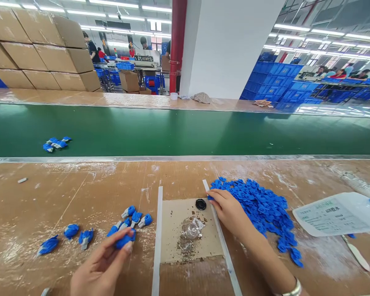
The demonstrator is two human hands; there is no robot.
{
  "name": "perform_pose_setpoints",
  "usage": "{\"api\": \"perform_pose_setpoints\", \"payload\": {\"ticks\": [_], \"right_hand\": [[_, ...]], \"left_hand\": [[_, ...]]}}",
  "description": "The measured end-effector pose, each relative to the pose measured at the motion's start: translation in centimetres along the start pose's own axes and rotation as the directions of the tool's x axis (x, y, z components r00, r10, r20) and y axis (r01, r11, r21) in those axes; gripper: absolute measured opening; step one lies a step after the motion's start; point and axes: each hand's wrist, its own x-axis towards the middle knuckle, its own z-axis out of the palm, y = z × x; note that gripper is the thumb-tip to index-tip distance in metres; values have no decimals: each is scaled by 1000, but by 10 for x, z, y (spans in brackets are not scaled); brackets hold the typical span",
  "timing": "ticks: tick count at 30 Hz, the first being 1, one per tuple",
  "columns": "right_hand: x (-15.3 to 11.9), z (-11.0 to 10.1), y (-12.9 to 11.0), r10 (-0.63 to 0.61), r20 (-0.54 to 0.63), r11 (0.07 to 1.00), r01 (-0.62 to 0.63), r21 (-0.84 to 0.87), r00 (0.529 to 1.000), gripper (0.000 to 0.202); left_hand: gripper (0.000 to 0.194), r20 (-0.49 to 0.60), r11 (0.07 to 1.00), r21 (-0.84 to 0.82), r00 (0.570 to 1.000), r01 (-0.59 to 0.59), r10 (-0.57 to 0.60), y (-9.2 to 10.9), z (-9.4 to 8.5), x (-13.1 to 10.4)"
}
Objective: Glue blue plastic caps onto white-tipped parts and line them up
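Observation:
My left hand (100,267) pinches a small blue piece (126,239) between thumb and fingertips. Just beyond it lies a cluster of blue-and-grey parts (129,211), and a few more blue parts (70,231) are scattered to the left. My right hand (230,211) has its fingertips closed on a small blue piece (209,197), mostly covered by the fingers, at the left edge of a heap of loose blue pieces (259,201). Between the hands, a stained cardboard sheet (171,242) bears a clear round dish (192,231) and a black round cap (200,204).
White strips (157,242) flank the cardboard. A white labelled bottle (336,213) lies at right, near a pale flat stick (357,254). Behind the bench runs a green conveyor belt (135,131), carrying several blue-and-grey parts (56,144). Stacked cartons (40,49) stand at back left.

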Motion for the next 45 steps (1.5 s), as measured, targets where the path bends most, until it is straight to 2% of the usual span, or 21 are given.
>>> {"api": "perform_pose_setpoints", "payload": {"ticks": [2, 4, 7, 10, 12, 14, 15, 18, 21, 23, 25, 28, 31, 33, 36, 38, 40, 42, 43, 45], "right_hand": [[9, 7, 10, -46, 58, 998, 48, -34, 997, 31], [12, 10, 12, -75, 101, 994, 82, -67, 992, 34], [7, 9, 10, -86, 126, 988, 101, -113, 988, 32], [-11, 5, 9, -82, 130, 985, 100, -139, 988, 31], [-31, 3, 11, -89, 109, 982, 105, -155, 990, 34], [-54, 3, 16, -133, 48, 973, 139, -185, 990, 35], [-66, 3, 19, -156, 5, 967, 154, -204, 988, 35], [-95, 3, 28, -221, -9, 949, 213, -231, 975, 37], [-106, 3, 32, -240, -8, 938, 230, -260, 971, 38], [-106, 2, 33, -247, -12, 933, 234, -274, 969, 39], [-101, -2, 32, -237, -6, 939, 228, -257, 971, 40], [-90, -13, 22, -159, 1, 974, 157, -161, 987, 34], [-75, -25, -3, -44, -22, 999, 44, 9, 999, 29], [-65, -29, -25, -24, -24, 990, 27, 142, 999, 28], [-51, -24, -52, -77, -13, 952, 77, 296, 997, 35], [-44, -18, -62, -120, -8, 936, 116, 333, 993, 41], [-40, -13, -65, -136, 0, 935, 128, 329, 991, 43], [-39, -10, -65, -139, 23, 941, 125, 313, 990, 43], [-39, -9, -64, -137, 38, 943, 119, 311, 990, 43], [-40, -8, -64, -130, 62, 936, 101, 338, 990, 41]], "left_hand": [[40, -158, 964, 218, 969, -152, 189, -5, -19, 12], [36, -201, 862, 438, 906, -256, 372, -13, -38, 24], [36, -106, 660, 662, 827, -355, 551, -28, -63, 43], [36, 40, 484, 758, 773, -437, 634, -45, -78, 56], [35, 92, 416, 791, 759, -449, 645, -53, -81, 60], [32, 104, 387, 803, 747, -452, 657, -57, -80, 61], [30, 102, 380, 802, 732, -462, 674, -56, -79, 60], [22, 110, 358, 765, 657, -535, 746, -47, -71, 53], [15, 157, 341, 708, 609, -618, 777, -36, -62, 40], [13, 213, 343, 673, 616, -656, 759, -32, -56, 30], [16, 272, 356, 651, 645, -670, 714, -32, -51, 21], [22, 355, 366, 636, 679, -679, 643, -38, -46, 16], [24, 387, 350, 620, 662, -702, 642, -45, -43, 19], [24, 407, 318, 619, 639, -718, 652, -49, -42, 23], [24, 458, 265, 608, 603, -748, 653, -53, -41, 26], [25, 480, 263, 579, 584, -772, 655, -56, -41, 25], [24, 475, 308, 535, 581, -787, 660, -58, -41, 20], [25, 432, 407, 469, 606, -784, 668, -57, -39, 14], [27, 396, 482, 428, 638, -764, 660, -55, -37, 10], [27, 322, 671, 304, 736, -676, 595, -49, -30, 2]]}}
